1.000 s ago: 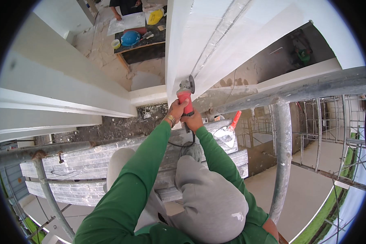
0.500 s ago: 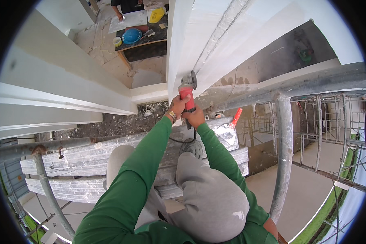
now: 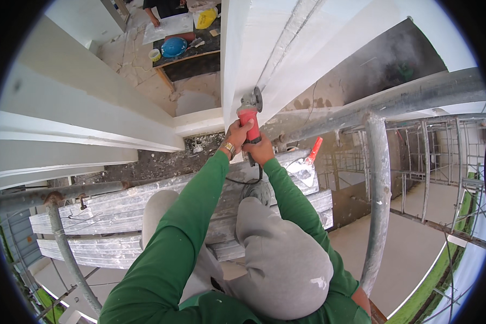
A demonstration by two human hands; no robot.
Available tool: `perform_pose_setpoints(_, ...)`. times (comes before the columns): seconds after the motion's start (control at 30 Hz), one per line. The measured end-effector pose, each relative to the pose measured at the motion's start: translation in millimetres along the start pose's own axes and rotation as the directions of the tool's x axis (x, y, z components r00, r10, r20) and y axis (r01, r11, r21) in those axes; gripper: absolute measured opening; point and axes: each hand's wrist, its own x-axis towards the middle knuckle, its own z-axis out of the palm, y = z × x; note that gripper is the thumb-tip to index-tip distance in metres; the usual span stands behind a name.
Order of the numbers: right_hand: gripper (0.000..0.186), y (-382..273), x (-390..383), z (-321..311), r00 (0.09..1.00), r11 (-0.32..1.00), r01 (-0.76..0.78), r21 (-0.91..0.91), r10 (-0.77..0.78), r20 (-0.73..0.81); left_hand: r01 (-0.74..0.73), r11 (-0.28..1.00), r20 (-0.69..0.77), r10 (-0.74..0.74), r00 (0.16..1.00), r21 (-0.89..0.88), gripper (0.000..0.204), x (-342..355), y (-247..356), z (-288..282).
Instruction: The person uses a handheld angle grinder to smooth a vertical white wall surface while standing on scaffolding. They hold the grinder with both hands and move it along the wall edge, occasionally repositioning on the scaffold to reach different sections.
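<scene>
Both of my hands are wrapped round a red angle grinder (image 3: pixel 248 116). My left hand (image 3: pixel 235 135), with a wristwatch just below it, grips the body from the left. My right hand (image 3: pixel 261 149) closes on the rear end from the right. The grinder's disc (image 3: pixel 258 99) is at the white wall (image 3: pixel 270 32), at the lower end of a rough grooved strip (image 3: pixel 287 46) that runs up it. Whether the disc touches the wall, I cannot tell. A dark cord (image 3: pixel 261 171) hangs from the grinder's rear toward the planks.
Metal scaffold planks (image 3: pixel 97 216) lie beneath me, between scaffold pipes (image 3: pixel 377 200). A tool with an orange handle (image 3: pixel 315 150) rests on the planks at right. Beyond the wall, a person's hand (image 3: pixel 155 21) is over a table with a blue helmet (image 3: pixel 174 47). Dust hangs at upper right.
The grinder and both hands have shifted slightly up along the wall. The dust cloud at upper right looks thicker. My grip is the same.
</scene>
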Motion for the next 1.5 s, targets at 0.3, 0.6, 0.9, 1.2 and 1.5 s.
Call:
perform_pose_setpoints(0.3, 0.057, -5.8, -4.7, 1.8, 0.998, 0.998, 0.055, -0.013, -0.055, -0.039, -0.013, 1.0, 0.034, 0.014, 0.999, -0.021, 0.045, -12.4, 15.7, 5.1)
perform_pose_setpoints(0.6, 0.059, -13.7, -9.7, 5.4, 0.993, 0.995, 0.09, -0.031, -0.092, -0.07, -0.028, 0.999, 0.044, 0.029, 0.999, -0.02, 0.045, -21.2, 29.8, 7.0)
perform_pose_setpoints(0.9, 0.06, -14.3, -8.2, 8.1, 0.994, 0.996, 0.083, 0.025, -0.081, -0.069, -0.047, 0.999, 0.041, 0.047, 0.998, 0.002, 0.046, -27.3, 39.6, 10.4)
perform_pose_setpoints(1.2, 0.062, -19.7, -12.6, 8.9, 0.99, 0.994, 0.11, 0.007, -0.109, -0.088, -0.07, 0.998, 0.048, 0.07, 0.996, 0.008, 0.045, -32.4, 45.9, 12.0)
perform_pose_setpoints(1.5, 0.063, -35.9, -19.3, 5.7, 0.988, 0.992, 0.122, -0.045, -0.126, -0.09, -0.063, 0.998, 0.049, 0.062, 0.997, 0.025, 0.046, -34.8, 52.2, 13.3)
